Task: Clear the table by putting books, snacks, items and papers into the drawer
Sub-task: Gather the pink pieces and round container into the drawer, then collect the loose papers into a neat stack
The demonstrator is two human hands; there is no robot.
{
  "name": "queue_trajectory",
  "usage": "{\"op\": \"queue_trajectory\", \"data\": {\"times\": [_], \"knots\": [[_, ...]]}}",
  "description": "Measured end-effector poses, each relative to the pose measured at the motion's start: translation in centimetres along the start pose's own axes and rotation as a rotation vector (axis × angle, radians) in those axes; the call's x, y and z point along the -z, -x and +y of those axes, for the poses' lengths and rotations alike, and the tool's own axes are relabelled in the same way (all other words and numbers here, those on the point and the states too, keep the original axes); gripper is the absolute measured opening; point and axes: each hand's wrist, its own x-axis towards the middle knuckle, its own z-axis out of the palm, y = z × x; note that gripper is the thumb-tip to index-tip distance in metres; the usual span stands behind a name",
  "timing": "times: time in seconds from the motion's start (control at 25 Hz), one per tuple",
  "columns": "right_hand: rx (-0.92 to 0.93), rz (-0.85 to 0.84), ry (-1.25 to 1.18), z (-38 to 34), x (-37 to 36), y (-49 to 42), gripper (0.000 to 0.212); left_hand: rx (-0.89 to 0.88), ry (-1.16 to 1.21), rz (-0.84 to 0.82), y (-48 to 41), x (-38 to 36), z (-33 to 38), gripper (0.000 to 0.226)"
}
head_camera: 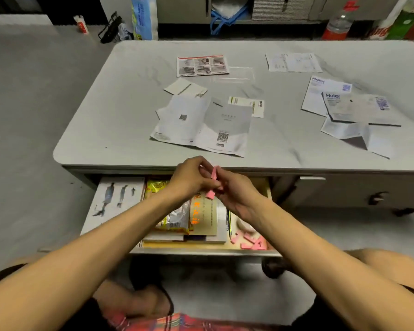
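Note:
My left hand (191,177) and my right hand (237,192) meet above the open drawer (201,250), both pinching a small pink piece (212,185). Several more pink pieces (251,242) lie in the drawer's right corner. The drawer also holds a white booklet (116,201), snack packets (175,218) and a beige paper (207,216) on books. On the grey table (105,111) lie loose papers: a large unfolded leaflet (201,125), a pictured instruction sheet (202,66), a small card (184,87), Haier booklets (339,103) and a far sheet (293,62).
A second drawer (354,189) with a metal knob is closed at the right. Beyond the table stand a plastic bottle (337,25), a blue pack (144,17), a blue bag (227,17) and a black rack (111,28) on the floor.

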Motion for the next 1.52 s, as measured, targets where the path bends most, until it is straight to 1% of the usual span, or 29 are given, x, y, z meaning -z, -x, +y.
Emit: {"op": "queue_trajectory", "data": {"times": [0.08,0.12,0.16,0.2,0.28,0.32,0.36,0.4,0.44,0.52,0.6,0.72,0.84,0.92,1.04,1.12,1.16,1.24,1.28,1.32,1.36,1.44,1.48,1.52], "knots": [[-0.010,0.018,0.030,0.4,0.9,1.2,0.026,-0.026,-0.051,-0.011,1.0,-1.3,0.3,0.035],[-0.003,0.035,0.108,0.1,1.5,2.0,0.025,-0.042,-0.075,-0.044,1.4,-1.8,0.7,0.033],[0.024,0.063,0.256,-0.4,2.5,2.4,0.025,-0.062,-0.113,-0.097,1.5,-2.1,1.0,0.033],[0.064,0.082,0.492,-1.0,3.7,2.7,0.024,-0.075,-0.172,-0.169,1.7,-2.3,1.4,0.033],[0.116,0.075,1.083,-1.7,6.4,2.9,0.018,-0.045,-0.230,-0.261,1.6,-2.0,1.6,0.036],[0.085,0.042,1.349,-1.7,7.7,2.8,0.014,-0.008,-0.207,-0.271,1.3,-1.8,1.4,0.035],[0.004,-0.009,1.570,-1.3,9.0,2.4,0.009,0.030,-0.166,-0.271,1.2,-1.5,1.0,0.032],[-0.094,-0.075,1.751,-0.6,10.2,2.1,0.006,0.055,-0.134,-0.270,1.0,-1.3,0.7,0.028],[-0.177,-0.137,1.898,0.2,11.3,1.7,0.008,0.071,-0.122,-0.273,0.8,-1.1,0.4,0.024],[-0.264,-0.194,2.051,1.6,12.6,1.3,0.015,0.097,-0.101,-0.293,0.4,-0.7,-0.3,0.017],[-0.301,-0.182,2.060,2.1,13.4,0.9,0.022,0.113,-0.075,-0.297,0.0,-0.4,-0.8,0.016],[-0.357,-0.193,2.051,1.6,13.7,0.6,0.034,0.149,-0.026,-0.292,-0.6,-0.2,-1.1,0.021],[-0.367,-0.204,2.033,0.8,13.0,0.7,0.032,0.148,-0.007,-0.308,-1.0,-0.2,-1.1,0.021],[-0.313,-0.192,1.979,-0.5,12.0,0.9,0.028,0.132,0.016,-0.291,-1.3,0.0,-0.6,0.021],[-0.223,-0.187,1.950,-4.1,10.0,1.0,0.023,0.110,0.124,-0.188,-2.1,0.6,0.2,0.020],[-0.198,-0.172,1.782,-7.2,8.5,0.6,0.019,0.108,0.205,-0.078,-3.4,1.2,0.4,0.018],[-0.147,-0.136,1.678,-8.7,7.7,0.1,0.019,0.103,0.207,-0.007,-4.3,1.5,0.4,0.016],[0.058,-0.009,1.531,-11.2,5.6,-1.6,0.016,0.077,0.081,0.176,-7.0,2.2,0.1,0.016],[0.181,0.088,1.510,-11.9,4.7,-2.8,0.015,0.068,-0.014,0.243,-8.4,2.5,0.0,0.023],[0.278,0.201,1.535,-12.4,3.9,-4.2,0.020,0.071,-0.118,0.277,-9.9,2.8,0.1,0.035],[0.326,0.300,1.575,-12.6,3.4,-5.5,0.031,0.084,-0.217,0.286,-11.1,3.0,0.2,0.049],[0.343,0.394,1.611,-12.3,2.4,-8.1,0.050,0.113,-0.390,0.259,-13.6,2.9,0.4,0.077],[0.343,0.412,1.551,-11.8,2.1,-9.1,0.054,0.132,-0.474,0.233,-14.4,2.6,0.5,0.088],[0.345,0.432,1.372,-11.5,1.9,-9.9,0.055,0.152,-0.554,0.208,-15.1,2.2,0.5,0.094]]}}
